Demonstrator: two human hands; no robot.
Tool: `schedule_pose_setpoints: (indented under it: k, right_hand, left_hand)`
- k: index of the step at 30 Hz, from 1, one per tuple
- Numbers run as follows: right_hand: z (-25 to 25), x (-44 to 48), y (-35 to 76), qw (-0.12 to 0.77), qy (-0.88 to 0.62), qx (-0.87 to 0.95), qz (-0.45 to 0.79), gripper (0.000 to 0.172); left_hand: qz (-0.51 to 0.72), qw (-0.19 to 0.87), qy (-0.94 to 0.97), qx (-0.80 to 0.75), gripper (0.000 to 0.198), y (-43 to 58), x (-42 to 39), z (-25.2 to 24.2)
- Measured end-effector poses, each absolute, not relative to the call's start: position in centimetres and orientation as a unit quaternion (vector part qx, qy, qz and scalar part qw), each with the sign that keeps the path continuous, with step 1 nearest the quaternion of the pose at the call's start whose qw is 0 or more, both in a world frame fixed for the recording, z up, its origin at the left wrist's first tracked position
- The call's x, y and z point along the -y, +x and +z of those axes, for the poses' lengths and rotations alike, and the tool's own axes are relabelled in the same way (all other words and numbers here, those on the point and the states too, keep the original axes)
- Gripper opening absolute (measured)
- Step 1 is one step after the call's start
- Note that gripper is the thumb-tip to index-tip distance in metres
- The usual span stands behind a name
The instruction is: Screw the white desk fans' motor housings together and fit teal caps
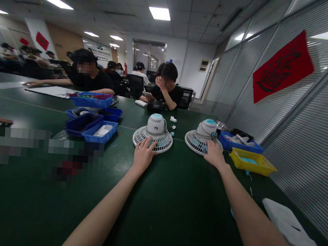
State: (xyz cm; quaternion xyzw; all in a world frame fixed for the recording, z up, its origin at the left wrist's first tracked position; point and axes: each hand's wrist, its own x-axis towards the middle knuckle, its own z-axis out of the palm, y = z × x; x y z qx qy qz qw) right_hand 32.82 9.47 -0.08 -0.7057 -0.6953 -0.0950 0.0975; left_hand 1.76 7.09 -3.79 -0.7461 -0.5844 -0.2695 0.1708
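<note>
My left hand [143, 157] lies with its fingers spread on the near edge of one white fan [155, 126], unclenched and not closed around it. My right hand [215, 154] touches the near side of a second fan [205, 131]; I cannot tell whether its fingers pinch the rim or only rest there. Both fans sit just ahead of my hands on the green worktop [169, 199], grille down and dome up, probably because the wide grille makes a steady base. One under each hand, with a gap between, they seem set so that I can reach both without crossing my arms. Beyond that gap are small white parts [173, 119], close to the left fan. To the left of my left hand stand blue bins [94, 137], the top one holding coloured wires [88, 95]; just right of my right hand are a yellow tray [258, 168] and a blue tray [241, 146], presumably there to hold loose pieces within reach. Across from my hands a person [170, 93] leans on the far side.
</note>
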Motion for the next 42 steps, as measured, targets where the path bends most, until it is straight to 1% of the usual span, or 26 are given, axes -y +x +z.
schedule_pose_setpoints:
  k: [4, 7, 11, 15, 17, 18, 20, 21, 22, 25, 27, 35, 38, 42]
  right_hand:
    - [-0.2, -9.6, 31.6, 0.147, -0.698, 0.697, -0.075, 0.063]
    - [-0.6, -9.1, 30.3, 0.181, -0.694, 0.693, -0.067, 0.056]
    - [-0.7, -7.6, 29.3, 0.223, -0.69, 0.686, -0.059, 0.043]
    - [0.7, -6.5, 30.0, 0.253, -0.675, 0.692, -0.039, 0.027]
    - [2.1, -7.0, 31.1, 0.307, -0.684, 0.66, -0.054, 0.022]
    - [2.9, -7.5, 31.7, 0.351, -0.686, 0.634, -0.073, 0.022]
    - [4.3, -8.9, 32.9, 0.415, -0.688, 0.584, -0.114, 0.027]
    - [4.8, -9.7, 33.3, 0.428, -0.687, 0.575, -0.117, 0.03]
    - [5.3, -10.5, 33.8, 0.423, -0.687, 0.579, -0.118, 0.032]
    - [5.8, -12.5, 34.5, 0.346, -0.677, 0.639, -0.111, 0.038]
    - [5.8, -13.2, 34.8, 0.33, -0.685, 0.641, -0.106, 0.04]
    - [6.7, -13.8, 34.5, 0.378, -0.686, 0.616, -0.082, 0.032]
    - [7.5, -14.1, 34.1, 0.374, -0.702, 0.602, -0.066, 0.029]
    - [8.5, -14.8, 34.1, 0.359, -0.732, 0.575, -0.066, 0.019]
  left_hand:
    - [-0.265, 0.175, -0.739, 0.594, 0.043, 2.0, -7.0, -3.8]
    - [-0.263, 0.179, -0.743, 0.589, 0.043, 2.2, -6.9, -3.9]
    - [-0.259, 0.179, -0.741, 0.593, 0.042, 2.2, -6.8, -3.9]
    - [-0.267, 0.176, -0.743, 0.588, 0.042, 2.1, -6.8, -4.2]
    - [-0.273, 0.172, -0.745, 0.584, 0.043, 2.0, -6.9, -4.3]
    - [-0.275, 0.17, -0.745, 0.583, 0.043, 2.0, -6.9, -4.4]
    - [-0.276, 0.164, -0.747, 0.582, 0.044, 2.0, -7.0, -4.4]
    - [-0.276, 0.161, -0.748, 0.582, 0.044, 2.0, -7.0, -4.4]
    - [-0.275, 0.158, -0.748, 0.583, 0.044, 1.9, -7.0, -4.4]
    - [-0.275, 0.155, -0.747, 0.586, 0.044, 2.0, -7.0, -4.4]
    - [-0.273, 0.155, -0.747, 0.585, 0.044, 2.0, -6.9, -4.3]
    - [-0.269, 0.156, -0.746, 0.588, 0.047, 2.1, -7.0, -4.5]
    - [-0.267, 0.155, -0.749, 0.587, 0.047, 2.1, -7.1, -4.6]
    - [-0.264, 0.153, -0.749, 0.588, 0.047, 2.1, -7.1, -4.5]
